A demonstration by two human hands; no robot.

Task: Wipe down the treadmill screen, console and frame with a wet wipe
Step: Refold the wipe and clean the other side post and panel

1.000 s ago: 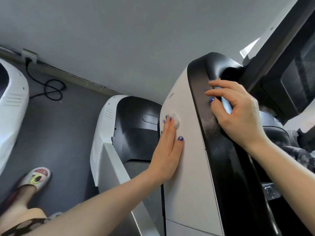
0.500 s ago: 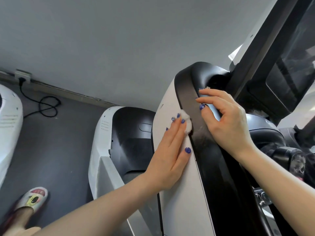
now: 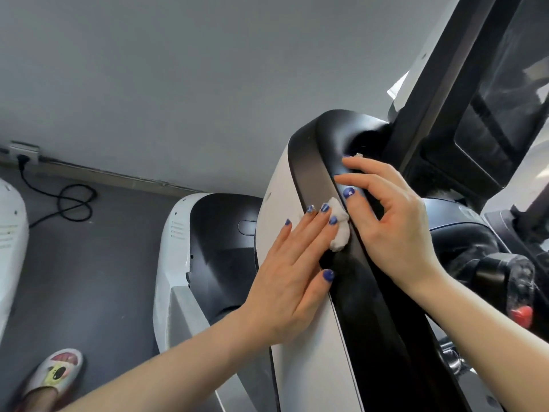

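The treadmill's upright frame (image 3: 309, 352) is white on its outer side with a glossy black strip (image 3: 371, 307) along its inner edge. My left hand (image 3: 294, 263) lies flat with straight fingers and presses a crumpled white wet wipe (image 3: 340, 230) onto the seam between white and black. My right hand (image 3: 395, 221) grips the black strip just above and right of the wipe, fingers curled round its edge. The dark screen (image 3: 505, 114) rises at the upper right, above the console (image 3: 463, 230).
A neighbouring treadmill's white and black motor cover (image 3: 208, 248) stands to the left below. A black power cable (image 3: 68, 203) coils on the grey floor beside a wall socket (image 3: 23, 151). My slippered foot (image 3: 56, 373) shows at the bottom left. A red knob (image 3: 521, 315) sits at the right.
My left hand slid the wipe rightward across the white panel onto the black strip's edge. My right hand kept its grip on the strip. The camera shifted slightly.
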